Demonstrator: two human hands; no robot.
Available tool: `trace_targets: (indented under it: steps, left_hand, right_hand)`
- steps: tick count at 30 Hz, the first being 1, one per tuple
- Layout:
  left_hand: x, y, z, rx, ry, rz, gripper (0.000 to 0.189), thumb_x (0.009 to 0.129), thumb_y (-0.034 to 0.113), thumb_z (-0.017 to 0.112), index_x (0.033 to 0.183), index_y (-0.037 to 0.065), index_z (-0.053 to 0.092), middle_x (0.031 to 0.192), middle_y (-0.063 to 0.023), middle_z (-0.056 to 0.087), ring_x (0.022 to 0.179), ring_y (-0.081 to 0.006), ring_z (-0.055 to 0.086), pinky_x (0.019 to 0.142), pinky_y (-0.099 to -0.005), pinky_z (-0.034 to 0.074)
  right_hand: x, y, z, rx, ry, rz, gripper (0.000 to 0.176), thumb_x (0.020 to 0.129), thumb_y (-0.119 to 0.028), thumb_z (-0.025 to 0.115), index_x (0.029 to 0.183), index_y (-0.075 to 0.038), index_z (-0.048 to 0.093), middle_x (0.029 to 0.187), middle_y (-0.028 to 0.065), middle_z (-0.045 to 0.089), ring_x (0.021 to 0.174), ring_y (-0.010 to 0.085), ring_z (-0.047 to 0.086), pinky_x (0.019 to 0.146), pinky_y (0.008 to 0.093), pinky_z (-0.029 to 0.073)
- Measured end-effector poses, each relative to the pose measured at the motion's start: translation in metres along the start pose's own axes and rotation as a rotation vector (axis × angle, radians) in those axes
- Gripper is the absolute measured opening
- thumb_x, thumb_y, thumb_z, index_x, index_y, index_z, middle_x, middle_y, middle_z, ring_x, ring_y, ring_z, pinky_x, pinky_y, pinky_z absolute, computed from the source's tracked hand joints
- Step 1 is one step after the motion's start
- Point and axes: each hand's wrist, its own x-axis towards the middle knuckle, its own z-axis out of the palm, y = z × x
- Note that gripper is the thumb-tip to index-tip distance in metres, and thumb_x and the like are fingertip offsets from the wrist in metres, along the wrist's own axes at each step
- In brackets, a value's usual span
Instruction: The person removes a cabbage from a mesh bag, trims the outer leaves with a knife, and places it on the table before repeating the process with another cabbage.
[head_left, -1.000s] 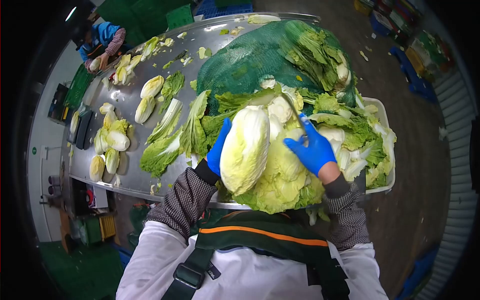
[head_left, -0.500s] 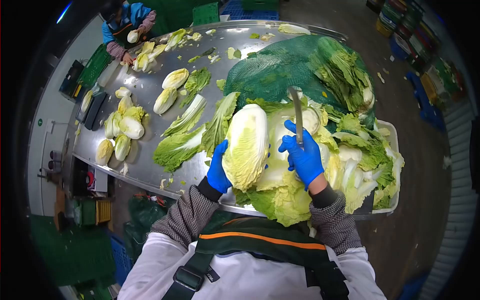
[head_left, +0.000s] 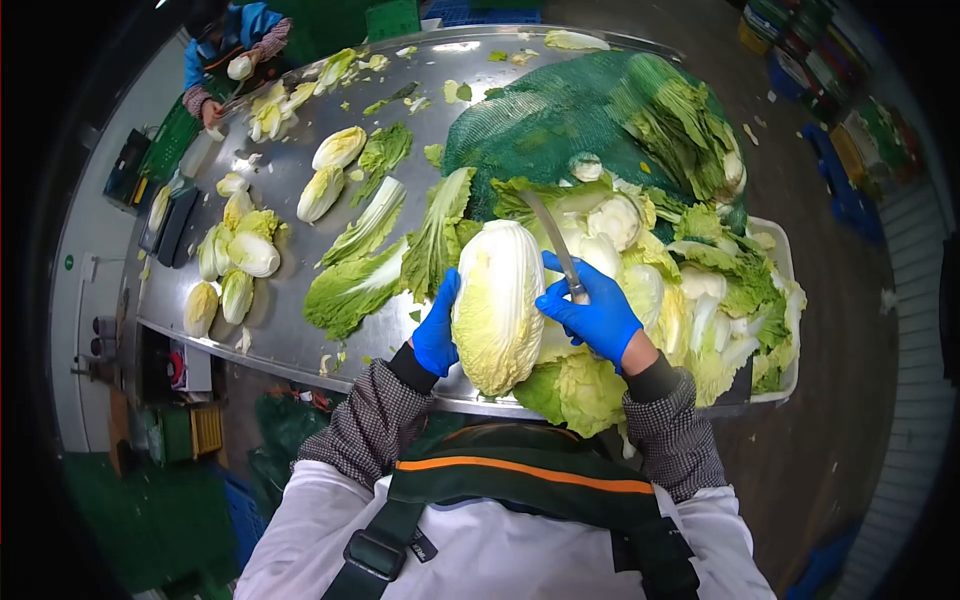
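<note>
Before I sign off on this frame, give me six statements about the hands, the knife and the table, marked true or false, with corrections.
1. The right hand grips a knife. True.
2. A green mesh bag lies on the metal table. True.
3. The left hand is on the green mesh bag. False: it holds the side of a large napa cabbage.
4. At the right of the table, a white tub holds cabbage leaves. True.
5. The co-worker is at the near right corner of the table. False: the co-worker is at the far left.
6. Both of the wearer's hands are bare. False: both are in blue gloves.
</note>
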Motion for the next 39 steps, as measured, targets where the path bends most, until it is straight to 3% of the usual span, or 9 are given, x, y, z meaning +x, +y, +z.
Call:
trace_targets:
  steps: [11, 14, 16, 18, 20, 21, 24, 25, 39]
  left_hand:
    - [0.01, -0.001, 0.005, 0.179, 0.0, -0.177, 0.072, 0.09, 0.061, 0.039, 0.141, 0.01, 0.035, 0.136, -0.0109, 0.047, 0.12, -0.0234, 0.05, 0.101, -0.0387, 0.042]
    - [0.017, -0.006, 0.015, 0.0, -0.071, -0.262, 0.074, 0.09, 0.063, 0.038, 0.141, 0.01, 0.035, 0.135, -0.0121, 0.048, 0.119, -0.0267, 0.05, 0.1, -0.0423, 0.042]
    - [0.016, -0.027, 0.032, 0.133, -0.04, -0.01, 0.074, 0.09, 0.063, 0.038, 0.141, 0.009, 0.035, 0.136, -0.0133, 0.047, 0.119, -0.0296, 0.05, 0.101, -0.0447, 0.04]
    - [0.005, -0.011, 0.053, -0.175, -0.444, -0.259, 0.074, 0.09, 0.063, 0.037, 0.141, 0.009, 0.034, 0.138, -0.0164, 0.043, 0.119, -0.0343, 0.049, 0.103, -0.0474, 0.037]
    - [0.007, -0.008, 0.055, -0.186, -0.473, -0.33, 0.083, 0.087, 0.065, 0.04, 0.144, 0.007, 0.025, 0.14, -0.0166, 0.04, 0.123, -0.0362, 0.046, 0.101, -0.0501, 0.039]
    - [0.01, -0.006, 0.048, -0.142, -0.347, -0.278, 0.082, 0.088, 0.065, 0.04, 0.144, 0.007, 0.025, 0.14, -0.0166, 0.04, 0.122, -0.0355, 0.047, 0.101, -0.0489, 0.04]
    - [0.017, -0.005, 0.025, 0.077, -0.065, -0.137, 0.081, 0.088, 0.063, 0.043, 0.144, 0.007, 0.027, 0.14, -0.0165, 0.04, 0.122, -0.0315, 0.048, 0.102, -0.0447, 0.04]
    - [0.018, -0.007, 0.025, 0.21, -0.043, -0.104, 0.081, 0.087, 0.062, 0.047, 0.143, 0.006, 0.028, 0.139, -0.0163, 0.041, 0.123, -0.0291, 0.047, 0.103, -0.043, 0.039]
    - [0.024, -0.006, 0.038, 0.927, 0.055, 0.399, 0.09, 0.071, 0.024, 0.079, 0.141, 0.0, 0.028, 0.134, -0.0137, 0.044, 0.121, -0.0222, 0.046, 0.102, -0.0349, 0.037]
  right_hand:
    - [-0.002, 0.049, 0.003, -0.229, 0.226, -0.333, 0.07, 0.072, -0.019, 0.063, 0.135, 0.0, 0.04, 0.099, 0.0142, 0.061, 0.084, 0.0218, 0.06, 0.078, 0.0313, 0.049]
    - [-0.024, 0.016, -0.003, -0.119, 0.128, -0.114, 0.064, 0.074, -0.017, 0.06, 0.133, 0.0, 0.043, 0.097, 0.013, 0.062, 0.081, 0.019, 0.06, 0.076, 0.0301, 0.049]
    - [-0.024, 0.022, -0.015, -0.002, 0.072, -0.145, 0.06, 0.075, -0.016, 0.059, 0.132, -0.002, 0.045, 0.093, 0.0116, 0.062, 0.078, 0.017, 0.059, 0.074, 0.0296, 0.049]
    - [-0.022, 0.034, -0.025, -0.002, 0.137, -0.11, 0.059, 0.076, -0.016, 0.059, 0.132, -0.004, 0.046, 0.089, 0.0109, 0.062, 0.076, 0.0158, 0.059, 0.072, 0.0291, 0.049]
    - [-0.016, 0.041, -0.028, -0.125, 0.323, -0.012, 0.059, 0.077, -0.019, 0.062, 0.133, -0.006, 0.046, 0.084, 0.0109, 0.062, 0.072, 0.0153, 0.059, 0.07, 0.0287, 0.049]
    - [-0.021, 0.044, -0.029, -0.554, 0.516, 0.014, 0.067, 0.077, -0.032, 0.07, 0.134, -0.008, 0.045, 0.078, 0.0101, 0.061, 0.067, 0.0164, 0.058, 0.066, 0.0292, 0.049]
    - [-0.026, 0.03, -0.009, -0.52, 0.564, -0.401, 0.077, 0.074, -0.045, 0.073, 0.135, -0.008, 0.044, 0.077, 0.0105, 0.061, 0.065, 0.0187, 0.06, 0.065, 0.0299, 0.049]
    - [-0.038, 0.007, 0.0, -0.379, 0.405, -0.228, 0.079, 0.073, -0.049, 0.073, 0.135, -0.008, 0.045, 0.078, 0.0111, 0.063, 0.068, 0.0225, 0.061, 0.067, 0.0323, 0.05]
    - [-0.017, 0.018, 0.018, -0.471, 0.387, -0.236, 0.072, 0.073, -0.028, 0.065, 0.138, -0.014, 0.037, 0.083, 0.0179, 0.065, 0.078, 0.035, 0.064, 0.071, 0.0408, 0.051]
